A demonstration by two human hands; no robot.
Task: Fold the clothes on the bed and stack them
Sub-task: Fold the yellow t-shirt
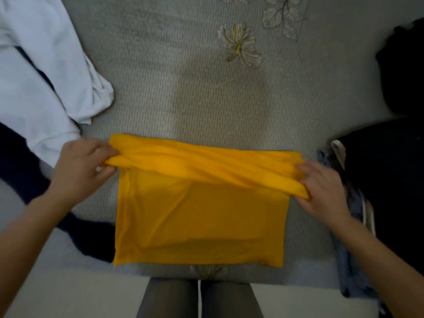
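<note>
The yellow garment [202,216] is lying flat at the near middle of the bed [183,88], its far edge being lifted, probably to fold it nearward. The left hand [82,164] and right hand [321,187] are each pinching a far corner. A white shirt [41,72] is lying far left, dark clothes [387,180] right.
</note>
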